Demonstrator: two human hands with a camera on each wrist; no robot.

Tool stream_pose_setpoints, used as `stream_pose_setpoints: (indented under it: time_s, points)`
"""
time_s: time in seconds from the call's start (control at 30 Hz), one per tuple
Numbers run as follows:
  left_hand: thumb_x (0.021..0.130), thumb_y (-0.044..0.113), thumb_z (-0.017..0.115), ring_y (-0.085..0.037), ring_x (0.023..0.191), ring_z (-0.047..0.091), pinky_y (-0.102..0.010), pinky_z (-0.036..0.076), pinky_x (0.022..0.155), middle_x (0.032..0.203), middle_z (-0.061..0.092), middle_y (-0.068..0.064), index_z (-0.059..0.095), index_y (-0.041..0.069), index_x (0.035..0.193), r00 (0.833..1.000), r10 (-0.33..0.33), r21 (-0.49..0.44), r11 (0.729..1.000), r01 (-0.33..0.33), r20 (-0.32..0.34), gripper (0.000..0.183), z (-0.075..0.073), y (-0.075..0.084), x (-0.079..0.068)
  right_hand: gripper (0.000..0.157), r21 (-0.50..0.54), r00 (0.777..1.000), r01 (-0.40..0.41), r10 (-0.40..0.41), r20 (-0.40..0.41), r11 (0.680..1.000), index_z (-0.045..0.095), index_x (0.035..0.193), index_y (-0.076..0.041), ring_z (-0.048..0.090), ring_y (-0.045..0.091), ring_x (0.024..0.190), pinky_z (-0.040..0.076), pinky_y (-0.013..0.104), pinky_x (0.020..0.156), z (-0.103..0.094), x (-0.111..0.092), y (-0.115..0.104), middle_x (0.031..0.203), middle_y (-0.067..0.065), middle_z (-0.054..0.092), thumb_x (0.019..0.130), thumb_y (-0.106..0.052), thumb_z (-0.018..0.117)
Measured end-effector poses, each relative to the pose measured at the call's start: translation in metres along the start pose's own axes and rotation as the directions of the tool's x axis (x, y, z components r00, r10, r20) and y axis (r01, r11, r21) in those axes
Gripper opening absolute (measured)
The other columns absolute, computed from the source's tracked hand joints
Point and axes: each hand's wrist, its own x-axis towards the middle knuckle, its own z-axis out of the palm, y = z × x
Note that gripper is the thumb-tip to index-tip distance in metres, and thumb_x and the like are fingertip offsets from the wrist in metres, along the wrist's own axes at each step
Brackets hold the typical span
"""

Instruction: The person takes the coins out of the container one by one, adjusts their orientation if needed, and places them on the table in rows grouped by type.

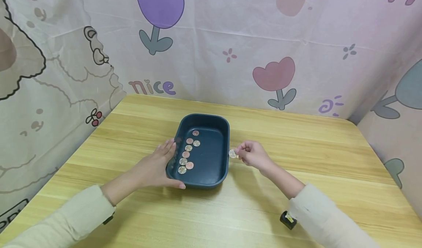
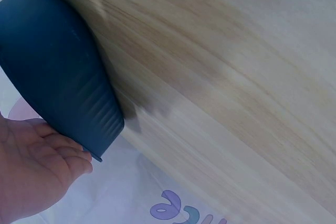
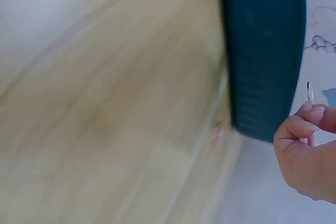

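Observation:
A dark teal rectangular tray [image 1: 201, 185] rests on the wooden table, with several gold and copper-coloured coins [image 1: 186, 154] lying flat along its left half. My left hand [image 1: 155, 167] is spread around the tray's near left corner, fingers along the left rim and thumb at the near edge. In the left wrist view, those fingers touch the rim. Just outside the right wall, my right hand [image 1: 255, 155] pinches a shiny coin [image 1: 232, 154] between thumb and fingertips. The right wrist view shows this coin [image 3: 310, 92] edge-on above the fingertips.
The wooden table [image 1: 313, 160] extends around the tray. A printed cloth [image 1: 211, 57] with flowers and letters hangs behind it and along both sides. A small black device [image 1: 288, 220] sits under the right sleeve cuff.

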Motion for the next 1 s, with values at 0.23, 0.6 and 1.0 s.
stream_pose_setpoints:
  time_s: [0.23,0.6,1.0]
  points:
    - [0.056,0.073,0.069,-0.044,0.138,0.021,-0.057,0.036,0.102,0.15,0.021,-0.028,0.028,-0.011,0.14,1.0,-0.004,-0.003,1.0,0.004,0.005,0.126,0.0,0.0,0.0,0.011,-0.099,0.999,-0.047,0.046,-0.011,0.994,0.057,0.085,0.007,0.036,0.007,0.049,0.03,0.018,0.045,-0.005,-0.005,0.026,0.054,-0.004,0.043,0.087,-0.004,0.053]
    - [0.057,0.073,0.069,-0.044,0.139,0.02,-0.057,0.036,0.102,0.15,0.02,-0.028,0.027,-0.011,0.14,1.0,-0.008,-0.006,1.0,0.008,0.01,0.125,-0.002,0.001,-0.001,0.009,-0.213,0.991,-0.13,0.119,-0.066,0.968,0.061,0.08,0.004,0.043,0.007,0.049,0.033,0.015,0.042,0.003,-0.005,0.045,0.058,0.001,0.054,0.086,-0.003,0.057]
    - [0.057,0.076,0.066,-0.043,0.139,0.02,-0.058,0.038,0.099,0.151,0.02,-0.026,0.027,-0.009,0.141,1.0,-0.022,-0.001,1.0,0.022,0.018,0.127,-0.001,0.001,-0.001,0.016,-0.268,0.982,-0.18,0.158,-0.099,0.947,0.056,0.07,-0.001,0.038,0.006,0.043,0.028,0.016,0.04,0.01,-0.005,0.042,0.058,0.001,0.052,0.085,-0.004,0.061]
